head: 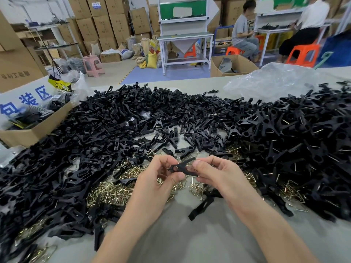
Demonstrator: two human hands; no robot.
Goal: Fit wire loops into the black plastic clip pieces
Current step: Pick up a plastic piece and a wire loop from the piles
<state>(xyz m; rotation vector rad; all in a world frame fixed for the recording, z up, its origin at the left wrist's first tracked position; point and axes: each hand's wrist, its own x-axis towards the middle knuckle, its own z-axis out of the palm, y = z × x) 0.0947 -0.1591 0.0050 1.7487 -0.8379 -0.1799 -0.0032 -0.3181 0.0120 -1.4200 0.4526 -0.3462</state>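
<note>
Between my two hands I hold a black plastic clip (183, 166) above the table. My left hand (161, 179) pinches its ringed left end with thumb and fingers. My right hand (214, 172) grips its right end, where a thin wire shows against the thumb. Loose brass-coloured wire loops (117, 188) lie in a heap on the table beneath and to the left of my hands. A wide pile of black clip pieces (133, 114) covers the table beyond. Clips with wire fitted (296, 133) are heaped at the right.
An open cardboard box (36, 128) of dark goods stands at the left edge. Crumpled clear plastic (275, 80) lies at the back right. A single black clip (201, 205) lies on the bare grey tabletop (190, 240) near me. Two people sit at benches far behind.
</note>
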